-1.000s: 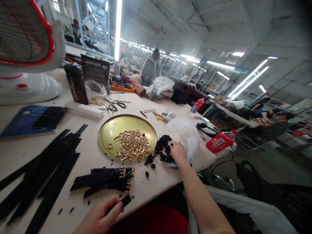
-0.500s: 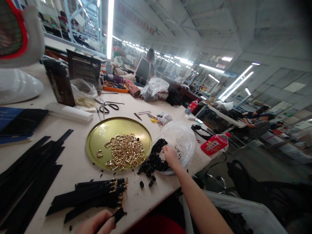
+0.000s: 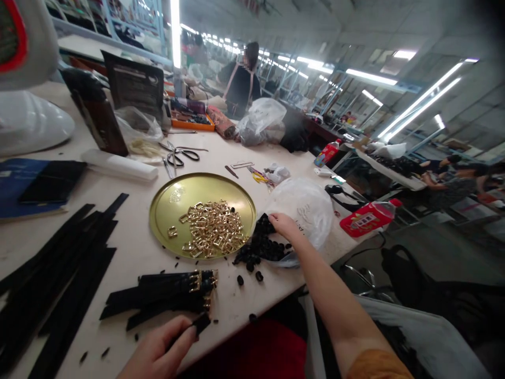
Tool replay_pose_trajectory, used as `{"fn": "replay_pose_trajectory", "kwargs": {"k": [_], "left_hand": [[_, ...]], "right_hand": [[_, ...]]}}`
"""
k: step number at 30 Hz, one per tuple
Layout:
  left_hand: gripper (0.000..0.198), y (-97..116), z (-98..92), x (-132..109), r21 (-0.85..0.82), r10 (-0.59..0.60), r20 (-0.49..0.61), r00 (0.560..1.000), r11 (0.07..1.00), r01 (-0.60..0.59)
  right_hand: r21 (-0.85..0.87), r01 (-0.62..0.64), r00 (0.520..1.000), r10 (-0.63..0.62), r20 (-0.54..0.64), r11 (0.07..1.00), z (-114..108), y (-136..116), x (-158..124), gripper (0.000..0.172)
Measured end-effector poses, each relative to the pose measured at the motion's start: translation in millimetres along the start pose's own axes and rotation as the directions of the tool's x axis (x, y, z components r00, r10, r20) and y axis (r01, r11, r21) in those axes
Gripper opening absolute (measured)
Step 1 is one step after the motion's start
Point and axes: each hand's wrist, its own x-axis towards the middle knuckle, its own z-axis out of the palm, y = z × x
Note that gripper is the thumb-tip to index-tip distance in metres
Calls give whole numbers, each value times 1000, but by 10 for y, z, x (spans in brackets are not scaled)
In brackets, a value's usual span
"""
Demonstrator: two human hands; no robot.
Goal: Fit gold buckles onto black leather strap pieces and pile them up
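Observation:
My left hand point(image 3: 160, 350) is at the near table edge, fingers closed on the end of a black strap point(image 3: 199, 323). My right hand point(image 3: 284, 225) reaches into a heap of small black loops point(image 3: 262, 247) that spills from a clear plastic bag point(image 3: 305, 208); its fingers are curled down among the loops, and whether they hold one is hidden. A round gold tray point(image 3: 165, 210) with a pile of gold buckles point(image 3: 213, 229) lies just left of the loops. A bundle of black straps with gold buckles point(image 3: 165, 295) lies in front of the tray.
Long black straps point(image 3: 55, 273) lie at the left. Scissors point(image 3: 179, 155), a white tube point(image 3: 118, 165), a blue book point(image 3: 16, 181), a fan base point(image 3: 31, 123) and a red bottle point(image 3: 366, 217) sit on the table. Other people work at the far tables.
My right hand has shifted a little farther into the heap of black loops, towards the bag. The view has swung slightly. My left hand keeps its hold on the strap end.

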Motion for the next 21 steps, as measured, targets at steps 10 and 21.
{"fn": "replay_pose_trajectory", "kwargs": {"k": [10,21], "left_hand": [[33,148,151,-145,-67,28,85,996,997,-22],[36,97,192,-314,-86,34,24,999,996,-32]], "right_hand": [[-101,704,679,-709,-192,703,976,-195,-2173,42],[-38,364,899,-361,-248,931,380,67,-1704,34]]}}
